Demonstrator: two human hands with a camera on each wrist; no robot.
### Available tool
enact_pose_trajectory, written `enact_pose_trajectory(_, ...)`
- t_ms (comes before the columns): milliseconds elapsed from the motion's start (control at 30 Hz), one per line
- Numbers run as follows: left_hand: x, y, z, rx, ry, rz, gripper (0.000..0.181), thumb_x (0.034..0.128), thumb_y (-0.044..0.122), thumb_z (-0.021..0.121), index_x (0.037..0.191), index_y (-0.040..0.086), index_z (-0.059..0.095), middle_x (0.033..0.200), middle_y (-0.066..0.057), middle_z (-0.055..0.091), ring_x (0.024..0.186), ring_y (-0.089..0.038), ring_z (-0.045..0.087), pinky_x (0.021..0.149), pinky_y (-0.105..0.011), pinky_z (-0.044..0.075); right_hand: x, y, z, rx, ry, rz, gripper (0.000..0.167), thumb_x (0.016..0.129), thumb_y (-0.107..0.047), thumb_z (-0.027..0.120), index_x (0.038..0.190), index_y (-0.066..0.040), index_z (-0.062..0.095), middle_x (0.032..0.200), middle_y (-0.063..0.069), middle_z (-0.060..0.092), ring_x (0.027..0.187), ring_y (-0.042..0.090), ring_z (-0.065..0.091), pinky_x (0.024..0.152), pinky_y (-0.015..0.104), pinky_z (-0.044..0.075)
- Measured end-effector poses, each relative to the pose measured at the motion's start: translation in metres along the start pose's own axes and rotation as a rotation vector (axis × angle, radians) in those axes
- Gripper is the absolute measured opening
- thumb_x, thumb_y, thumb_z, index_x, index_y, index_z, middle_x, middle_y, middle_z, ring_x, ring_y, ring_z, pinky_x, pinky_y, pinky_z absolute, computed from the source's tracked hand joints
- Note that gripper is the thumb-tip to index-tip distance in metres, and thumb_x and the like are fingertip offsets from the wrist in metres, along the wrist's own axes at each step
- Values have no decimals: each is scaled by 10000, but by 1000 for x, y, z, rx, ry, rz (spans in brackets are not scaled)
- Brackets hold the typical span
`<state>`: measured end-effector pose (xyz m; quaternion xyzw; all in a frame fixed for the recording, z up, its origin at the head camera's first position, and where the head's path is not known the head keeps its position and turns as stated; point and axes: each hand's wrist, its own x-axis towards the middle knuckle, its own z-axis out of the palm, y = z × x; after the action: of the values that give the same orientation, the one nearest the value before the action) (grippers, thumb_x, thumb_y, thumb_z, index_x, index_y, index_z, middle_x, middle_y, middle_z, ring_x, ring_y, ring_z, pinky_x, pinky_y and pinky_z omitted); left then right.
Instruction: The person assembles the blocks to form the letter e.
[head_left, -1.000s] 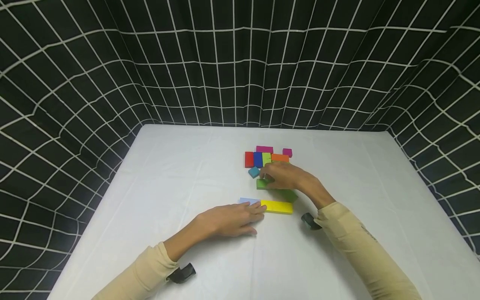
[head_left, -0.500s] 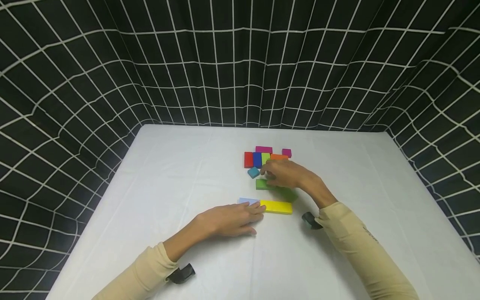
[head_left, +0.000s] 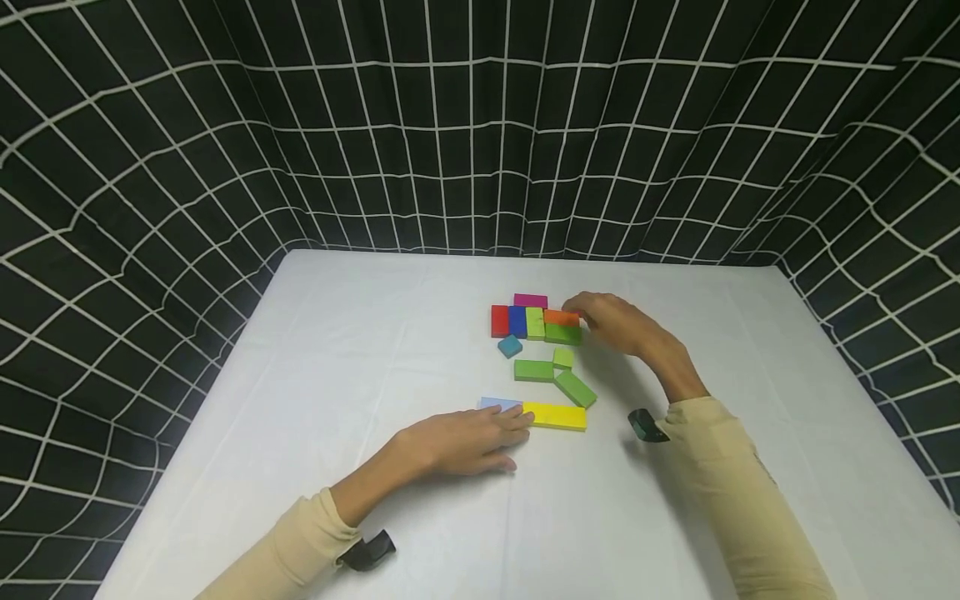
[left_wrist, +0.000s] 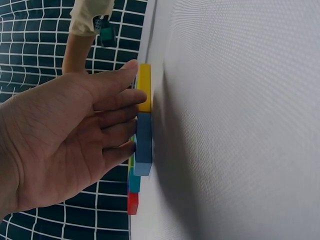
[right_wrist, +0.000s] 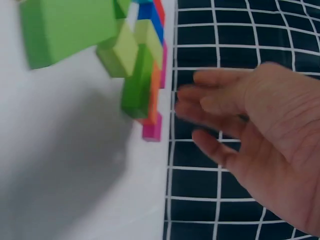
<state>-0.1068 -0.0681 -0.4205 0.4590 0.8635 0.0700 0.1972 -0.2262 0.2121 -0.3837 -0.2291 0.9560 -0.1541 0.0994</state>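
My left hand (head_left: pixel 465 440) lies with straight fingers over the light blue block (left_wrist: pixel 143 145) and the near end of the yellow block (head_left: pixel 557 416), which stand end to end. My right hand (head_left: pixel 618 323) hovers at the right of the orange block (head_left: pixel 561 317) and the dark green block (head_left: pixel 562 334). Its fingers are loosely bent with nothing between them in the right wrist view. A small magenta cube (right_wrist: pixel 152 129) stands just beyond the orange block; in the head view the right hand covers it.
Red (head_left: pixel 499 321), blue (head_left: pixel 517 322) and lime (head_left: pixel 535 323) blocks stand in a row, with a magenta block (head_left: pixel 531 301) behind. Nearer lie a teal block (head_left: pixel 510 347), a lime cube (head_left: pixel 562 358) and two green blocks (head_left: pixel 533 371). A gridded black curtain (head_left: pixel 480 150) surrounds the white table (head_left: pixel 360 333).
My right hand has moved away and to the right, from over the green blocks to beside the orange one. The lime cube and dark green block are uncovered. My left hand stays put.
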Motion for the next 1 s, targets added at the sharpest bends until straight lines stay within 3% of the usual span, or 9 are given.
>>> enact_pose_trajectory(100,0,0,0,-2,-2,-4,575,1080,436,542,1592,190,456,1718,36,340,1611,-205,299,1282,-390,343,-7,3,4,34,-73,-24,438,981,102,530,1382,-16,662,1423,190,670,1388,426,568,1156,604,453)
enact_pose_trajectory(200,1,0,0,3,-3,-2,576,1082,443,535,1595,194,452,1721,35,334,1611,-210,301,1280,-395,347,-15,6,4,-1,-101,6,416,988,60,563,1377,-39,674,1381,169,701,1341,411,602,1144,609,466)
enact_pose_trajectory(367,2,-1,1,6,-5,-6,577,1078,444,543,1594,201,454,1721,42,332,1610,-211,302,1275,-395,354,-23,14,1,-68,-38,106,411,978,-5,645,1385,-52,667,1368,184,695,1321,407,598,1121,614,485)
enact_pose_trajectory(467,2,-1,1,11,-7,-8,576,1076,443,548,1592,205,456,1720,49,332,1610,-201,300,1274,-393,357,-22,17,5,-72,-31,93,444,955,8,690,1393,-52,660,1405,192,670,1363,416,573,1133,611,472)
enact_pose_trajectory(633,2,-2,1,-9,-10,-8,574,1075,434,555,1591,201,459,1718,49,337,1611,-197,297,1277,-391,351,-19,21,17,-128,-35,50,493,891,-10,792,1370,-60,683,1315,174,709,1217,374,642,1088,584,524)
enact_pose_trajectory(733,2,-2,1,-11,-9,-1,573,1080,434,544,1591,189,458,1719,42,334,1615,-191,284,1286,-383,333,-17,20,19,-144,-23,74,539,868,-65,837,1380,-76,670,1212,152,720,1101,324,653,1046,577,552)
enact_pose_trajectory(1000,2,-2,0,17,-15,5,571,1088,436,524,1595,185,449,1725,38,318,1620,-178,266,1295,-369,310,-9,14,12,-135,-116,136,523,926,-58,770,1428,-100,628,1078,102,719,1019,284,621,1045,580,552)
